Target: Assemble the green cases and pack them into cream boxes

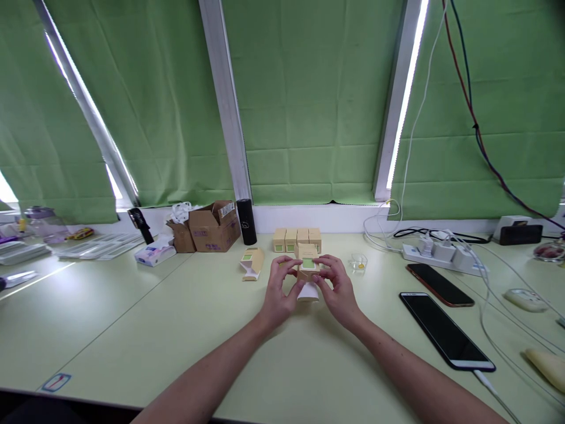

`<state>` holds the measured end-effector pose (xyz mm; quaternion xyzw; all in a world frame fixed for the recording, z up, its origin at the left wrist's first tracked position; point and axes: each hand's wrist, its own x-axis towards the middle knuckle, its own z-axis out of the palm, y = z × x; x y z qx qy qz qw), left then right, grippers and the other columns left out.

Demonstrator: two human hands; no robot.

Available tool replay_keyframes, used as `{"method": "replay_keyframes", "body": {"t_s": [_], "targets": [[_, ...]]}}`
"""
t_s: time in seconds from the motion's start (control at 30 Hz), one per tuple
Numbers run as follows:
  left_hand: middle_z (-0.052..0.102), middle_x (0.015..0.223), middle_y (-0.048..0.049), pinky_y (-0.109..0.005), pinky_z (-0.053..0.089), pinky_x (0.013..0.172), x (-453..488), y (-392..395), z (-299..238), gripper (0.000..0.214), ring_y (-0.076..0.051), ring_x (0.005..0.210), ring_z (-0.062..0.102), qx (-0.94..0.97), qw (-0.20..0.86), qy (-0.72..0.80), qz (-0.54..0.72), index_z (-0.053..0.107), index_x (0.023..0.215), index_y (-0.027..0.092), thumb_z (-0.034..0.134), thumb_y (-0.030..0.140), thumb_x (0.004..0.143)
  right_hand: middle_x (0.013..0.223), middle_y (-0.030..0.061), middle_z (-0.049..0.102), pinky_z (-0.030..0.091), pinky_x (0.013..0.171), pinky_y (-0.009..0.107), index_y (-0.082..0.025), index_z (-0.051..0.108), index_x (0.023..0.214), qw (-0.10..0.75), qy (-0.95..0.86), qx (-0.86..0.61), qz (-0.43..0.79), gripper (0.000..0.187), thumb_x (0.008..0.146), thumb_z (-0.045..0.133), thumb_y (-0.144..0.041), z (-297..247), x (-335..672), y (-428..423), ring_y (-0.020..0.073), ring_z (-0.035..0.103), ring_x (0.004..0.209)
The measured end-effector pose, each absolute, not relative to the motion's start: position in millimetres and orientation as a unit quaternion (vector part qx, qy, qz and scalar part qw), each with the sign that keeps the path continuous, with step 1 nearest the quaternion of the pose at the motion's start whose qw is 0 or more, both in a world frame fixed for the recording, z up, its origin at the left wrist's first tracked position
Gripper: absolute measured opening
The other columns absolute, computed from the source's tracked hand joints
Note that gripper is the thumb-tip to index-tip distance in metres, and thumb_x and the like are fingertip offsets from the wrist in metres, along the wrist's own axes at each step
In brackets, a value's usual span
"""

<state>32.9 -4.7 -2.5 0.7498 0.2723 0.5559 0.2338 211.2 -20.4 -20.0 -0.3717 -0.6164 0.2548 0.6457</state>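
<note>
Between my two hands is a small brown cardboard box [308, 274] with a green and white patch on its face. A flap with a white inside [308, 292] hangs open at its near end. My left hand [279, 290] grips the box from the left, with fingers on its top edge and thumb low on its side. From the right, my right hand [339, 290] grips it in the same way. Whether anything is inside the box is hidden. To the left lies a similar small box [252, 263] with its flap open. Behind stand several matching closed boxes [291, 238] in a row.
A small clear dish [358, 262] with something yellow is right of my hands. Further right lie two phones [445, 330], a power strip [441, 258] and loose cables. At the back left are a larger carton [214, 229], a black cylinder [246, 222] and a tissue pack [154, 252].
</note>
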Motion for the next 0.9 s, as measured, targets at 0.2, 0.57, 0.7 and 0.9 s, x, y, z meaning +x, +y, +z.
{"method": "replay_keyframes", "body": {"t_s": [0.2, 0.57, 0.7, 0.9], "targets": [[0.032, 0.151, -0.0128, -0.057, 0.037, 0.119, 26.7, -1.6, -8.4, 0.074, -0.035, 0.138, 0.041, 0.798, 0.292, 0.22, 0.48, 0.04, 0.157, 0.035, 0.064, 0.06, 0.091, 0.136, 0.0086, 0.052, 0.064, 0.082, 0.038, -0.03, 0.064, 0.125, 0.674, -0.582, -0.362, 0.275, 0.031, 0.094, 0.067, -0.037, -21.6, 214.2, -14.2, 0.0179, 0.072, 0.088], [0.042, 0.141, -0.0123, -0.048, 0.045, 0.103, 30.0, -4.0, -5.7, 0.06, -0.028, 0.117, 0.056, 0.773, 0.272, 0.255, 0.514, 0.046, 0.147, 0.031, 0.065, 0.05, 0.094, 0.135, 0.0086, 0.051, 0.063, 0.089, 0.042, -0.032, 0.068, 0.125, 0.652, -0.605, -0.371, 0.268, 0.032, 0.094, 0.068, -0.039, -19.6, 211.2, -20.3, 0.0184, 0.071, 0.091], [0.045, 0.14, -0.0123, -0.045, 0.045, 0.097, 29.4, -1.1, -7.3, 0.056, -0.027, 0.113, 0.058, 0.761, 0.282, 0.272, 0.518, 0.047, 0.143, 0.029, 0.063, 0.052, 0.094, 0.135, 0.0091, 0.05, 0.061, 0.093, 0.043, -0.033, 0.068, 0.128, 0.647, -0.618, -0.356, 0.27, 0.033, 0.098, 0.063, -0.044, -20.2, 212.2, -21.6, 0.0196, 0.07, 0.095], [0.049, 0.134, -0.0107, -0.042, 0.048, 0.098, 29.6, 3.7, -10.7, 0.048, -0.025, 0.109, 0.059, 0.729, 0.323, 0.263, 0.544, 0.051, 0.135, 0.028, 0.064, 0.051, 0.094, 0.136, 0.0089, 0.048, 0.061, 0.093, 0.042, -0.034, 0.067, 0.13, 0.637, -0.634, -0.34, 0.278, 0.033, 0.1, 0.058, -0.047, -20.3, 212.4, -23.8, 0.0193, 0.07, 0.096]]}}
